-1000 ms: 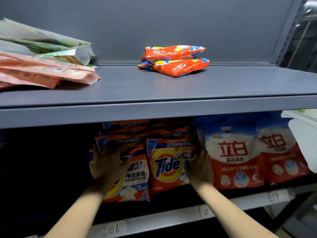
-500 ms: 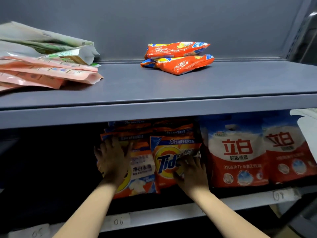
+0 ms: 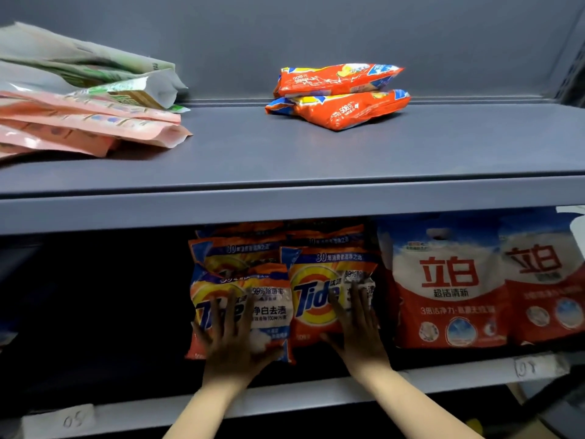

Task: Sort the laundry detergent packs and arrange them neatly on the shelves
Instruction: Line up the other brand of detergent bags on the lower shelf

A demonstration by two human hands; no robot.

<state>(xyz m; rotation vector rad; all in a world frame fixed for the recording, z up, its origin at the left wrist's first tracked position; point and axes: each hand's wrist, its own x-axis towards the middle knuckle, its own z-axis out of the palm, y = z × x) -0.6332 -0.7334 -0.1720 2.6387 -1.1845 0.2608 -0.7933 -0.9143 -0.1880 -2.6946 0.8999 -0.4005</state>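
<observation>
On the lower shelf (image 3: 443, 380) stand two rows of orange Tide packs. My left hand (image 3: 232, 339) lies flat with spread fingers on the front left Tide pack (image 3: 269, 308). My right hand (image 3: 359, 326) presses flat against the front right Tide pack (image 3: 316, 299). Right of them stand two red-and-white detergent bags (image 3: 449, 289). On the upper shelf (image 3: 316, 160), two orange Tide packs (image 3: 338, 96) lie stacked near the back wall.
A pile of pink and green-white pouches (image 3: 85, 112) lies at the left of the upper shelf. The lower shelf's left part is dark. Paper labels (image 3: 72, 419) are stuck on the lower shelf's front edge. A white object (image 3: 577, 226) shows at the right edge.
Both hands moved from the sides of the Tide packs onto their fronts, fingers now spread flat. The front packs stand straighter and closer together.
</observation>
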